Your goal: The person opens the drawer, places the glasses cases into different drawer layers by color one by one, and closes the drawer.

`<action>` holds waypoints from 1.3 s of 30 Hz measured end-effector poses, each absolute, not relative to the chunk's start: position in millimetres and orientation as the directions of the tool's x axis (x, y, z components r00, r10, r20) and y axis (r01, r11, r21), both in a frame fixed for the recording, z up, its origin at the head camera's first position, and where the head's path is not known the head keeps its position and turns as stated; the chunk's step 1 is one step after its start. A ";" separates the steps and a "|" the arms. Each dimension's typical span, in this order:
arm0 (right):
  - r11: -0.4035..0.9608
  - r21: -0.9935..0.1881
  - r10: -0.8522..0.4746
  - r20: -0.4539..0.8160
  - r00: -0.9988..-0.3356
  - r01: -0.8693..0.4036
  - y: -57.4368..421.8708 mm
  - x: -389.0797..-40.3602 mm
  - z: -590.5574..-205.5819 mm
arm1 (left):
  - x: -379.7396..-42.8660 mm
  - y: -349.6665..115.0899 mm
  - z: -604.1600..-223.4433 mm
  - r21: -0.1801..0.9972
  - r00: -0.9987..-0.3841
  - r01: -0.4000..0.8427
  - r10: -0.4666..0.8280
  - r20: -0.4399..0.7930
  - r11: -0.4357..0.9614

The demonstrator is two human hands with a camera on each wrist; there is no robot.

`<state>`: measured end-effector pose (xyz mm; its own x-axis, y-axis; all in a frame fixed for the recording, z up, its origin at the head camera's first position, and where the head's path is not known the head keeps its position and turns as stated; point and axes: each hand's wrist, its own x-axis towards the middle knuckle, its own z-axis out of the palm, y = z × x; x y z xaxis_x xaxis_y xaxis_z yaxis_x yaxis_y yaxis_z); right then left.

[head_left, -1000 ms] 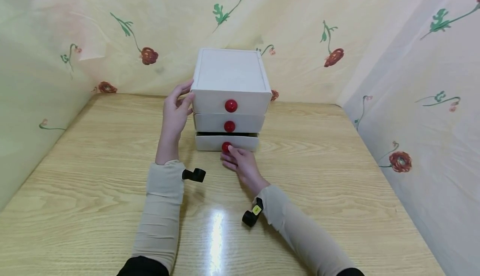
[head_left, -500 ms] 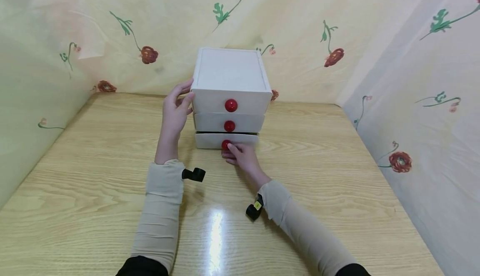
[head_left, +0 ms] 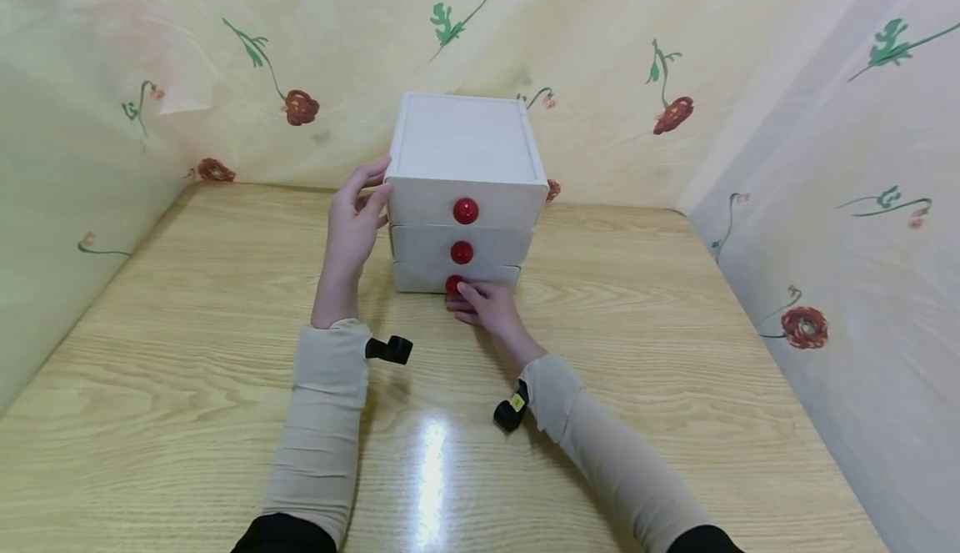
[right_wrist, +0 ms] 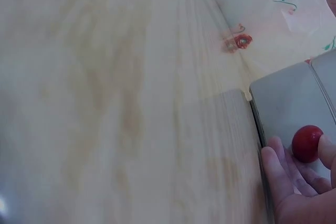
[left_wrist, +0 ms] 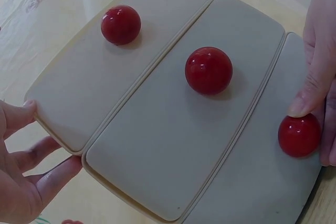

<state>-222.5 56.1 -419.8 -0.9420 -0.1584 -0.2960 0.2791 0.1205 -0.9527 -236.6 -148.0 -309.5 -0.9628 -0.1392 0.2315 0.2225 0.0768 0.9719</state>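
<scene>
A small white cabinet (head_left: 467,140) with three stacked drawers stands at the back of the table, each drawer bearing a round red knob. My left hand (head_left: 352,228) rests against the cabinet's left side near the top; in the left wrist view its thumb touches the front edge and its other fingers lie along the side. At the bottom drawer (head_left: 417,278), which sits flush with those above, my right hand (head_left: 489,311) holds the lowest red knob (left_wrist: 299,137) between thumb and fingers. The middle knob (left_wrist: 208,71) and top knob (left_wrist: 121,25) are untouched.
The wood-grain table (head_left: 637,353) spreads around the cabinet. Flower-patterned cloth (head_left: 330,44) hangs behind it and along both sides. Each wrist carries a black camera mount, one by the left sleeve (head_left: 326,403) and one by the right sleeve (head_left: 600,444).
The bottom drawer has slid back into the cabinet, its dark gap narrowing and then closing. My right hand has moved away from me with the knob; my left hand has stayed in place.
</scene>
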 end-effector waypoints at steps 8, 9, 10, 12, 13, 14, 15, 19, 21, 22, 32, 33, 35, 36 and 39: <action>0.116 -0.942 -0.198 -0.333 -0.922 0.315 59.8 -229.2 -419.8 | -234.1 -149.4 -309.2 0.969 -0.962 0.226 -0.133 0.238 0.101; 0.112 -0.940 -0.200 -0.339 -0.919 0.323 59.3 -229.8 -419.8 | -233.7 -150.0 -309.4 0.968 -0.962 0.227 -0.133 0.240 0.104; 0.108 -0.938 -0.202 -0.344 -0.917 0.328 58.9 -230.3 -420.0 | -233.3 -150.6 -309.4 0.968 -0.961 0.228 -0.133 0.241 0.108; 0.102 -0.935 -0.205 -0.354 -0.913 0.340 57.8 -231.1 -420.1 | -232.6 -151.7 -309.6 0.967 -0.961 0.228 -0.133 0.242 0.111; 0.098 -0.933 -0.204 -0.360 -0.910 0.347 57.3 -231.5 -420.2 | -232.4 -152.1 -309.6 0.967 -0.961 0.229 -0.133 0.243 0.112; 0.095 -0.931 -0.203 -0.364 -0.909 0.352 56.7 -231.8 -420.1 | -232.6 -152.6 -309.7 0.967 -0.960 0.230 -0.135 0.244 0.111; 0.093 -0.931 -0.201 -0.364 -0.910 0.352 56.1 -231.9 -420.1 | -232.5 -153.0 -309.6 0.966 -0.960 0.231 -0.136 0.245 0.112; 0.089 -0.933 -0.193 -0.360 -0.913 0.349 53.6 -231.5 -419.8 | -233.2 -154.1 -309.7 0.965 -0.959 0.230 -0.141 0.247 0.123; 0.105 -0.931 -0.196 -0.364 -0.911 0.349 53.7 -230.9 -418.9 | -233.7 -154.6 -310.4 0.965 -0.959 0.229 -0.140 0.246 0.126; 0.124 -0.930 -0.203 -0.365 -0.909 0.346 54.8 -230.7 -418.0 | -234.1 -154.6 -310.9 0.965 -0.959 0.232 -0.137 0.248 0.123; 0.482 -0.870 -0.384 -0.318 -0.867 0.105 97.4 -215.3 -392.5 | -232.0 -170.0 -312.8 0.947 -0.962 0.270 0.013 0.272 0.171; 0.501 -0.860 -0.389 -0.322 -0.863 0.096 105.3 -213.5 -389.1 | -230.5 -174.2 -312.4 0.939 -0.960 0.278 0.029 0.278 0.201; 0.520 -0.850 -0.391 -0.325 -0.861 0.085 122.8 -211.6 -383.1 | -227.1 -184.6 -312.2 0.912 -0.955 0.294 0.061 0.289 0.286; 0.532 -0.843 -0.384 -0.324 -0.864 0.080 131.9 -211.2 -380.0 | -225.0 -190.7 -312.1 0.892 -0.953 0.301 0.074 0.293 0.338; 0.587 -0.808 -0.337 -0.301 -0.892 0.051 160.3 -213.0 -373.2 | -218.2 -210.0 -314.6 0.810 -0.954 0.293 0.105 0.280 0.507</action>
<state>-213.0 160.3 -373.2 -0.8922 -0.3367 -0.3010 0.0511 0.5868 -0.8081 -218.2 -210.0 -314.6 -0.9543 0.1054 0.2796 0.2934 0.5071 0.8104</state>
